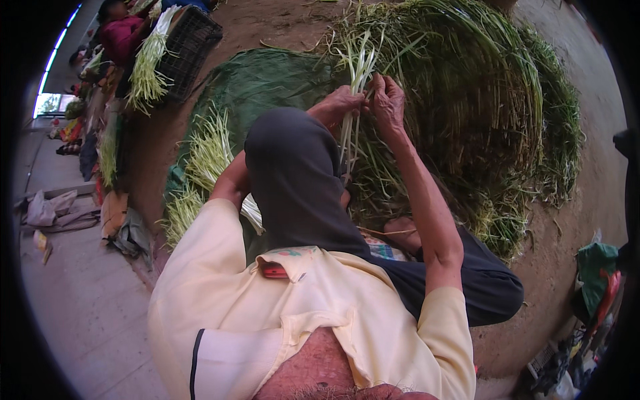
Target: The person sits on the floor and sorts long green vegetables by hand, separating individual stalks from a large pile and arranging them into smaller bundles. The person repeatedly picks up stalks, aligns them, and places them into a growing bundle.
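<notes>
My left hand (345, 102) is closed around a small bunch of long pale stalks (361, 70), probably blanched garlic shoots or chives. The bunch stands nearly upright in the picture, its lower ends hanging beside my raised knee. Close by on the right, my right hand (388, 100) has its thumb and fingers pinched together at the bunch's edge. Whether a leaf or stalk is between those fingertips is too small to tell. To the left of my knee, bundles of yellow-green shoots (212, 150) lie on a green sheet (275, 75), partly hidden by my arm and leg.
A large heap of green leafy stalks (465, 100) rises at the right on the earth floor (545, 240). At upper left, a person (120, 35) sits by a black plastic crate (192, 45) with shoots (152, 65) over it. Bags (597, 270) lie at lower right.
</notes>
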### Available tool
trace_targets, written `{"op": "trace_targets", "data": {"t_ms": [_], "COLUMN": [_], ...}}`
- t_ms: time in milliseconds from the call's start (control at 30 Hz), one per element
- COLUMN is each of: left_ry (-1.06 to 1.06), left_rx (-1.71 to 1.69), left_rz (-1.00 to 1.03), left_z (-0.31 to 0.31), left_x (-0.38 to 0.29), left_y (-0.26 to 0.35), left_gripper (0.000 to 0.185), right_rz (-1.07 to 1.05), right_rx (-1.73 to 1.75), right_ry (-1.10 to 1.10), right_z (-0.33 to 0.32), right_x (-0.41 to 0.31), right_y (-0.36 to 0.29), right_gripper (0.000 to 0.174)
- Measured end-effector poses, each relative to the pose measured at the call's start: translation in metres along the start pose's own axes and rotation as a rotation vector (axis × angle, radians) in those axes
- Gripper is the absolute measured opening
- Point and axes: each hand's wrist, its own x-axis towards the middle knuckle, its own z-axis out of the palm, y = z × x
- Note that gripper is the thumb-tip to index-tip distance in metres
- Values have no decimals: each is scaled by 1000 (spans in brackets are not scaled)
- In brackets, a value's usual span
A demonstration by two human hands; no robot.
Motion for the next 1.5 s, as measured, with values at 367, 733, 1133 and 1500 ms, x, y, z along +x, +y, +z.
{"op": "trace_targets", "data": {"t_ms": [367, 733, 1133, 1500], "left_ry": [-139, -154, 121, 152], "left_rx": [-490, -628, -696, -351], "left_rz": [62, 159, 123, 92], "left_z": [-18, -26, -28, -17], "left_x": [-3, 9, 39, 39], "left_y": [40, 56, 25, 8], "left_gripper": [26, 25, 22, 25], "right_rz": [328, 289, 654, 632], "right_rx": [-385, -315, 180, -17], "right_ry": [-92, -476, -331, -450], "right_z": [-97, -60, -65, -51], "right_x": [-37, -86, -127, -122], "right_y": [34, 35, 19, -4], "right_gripper": [49, 77, 79, 60]}}
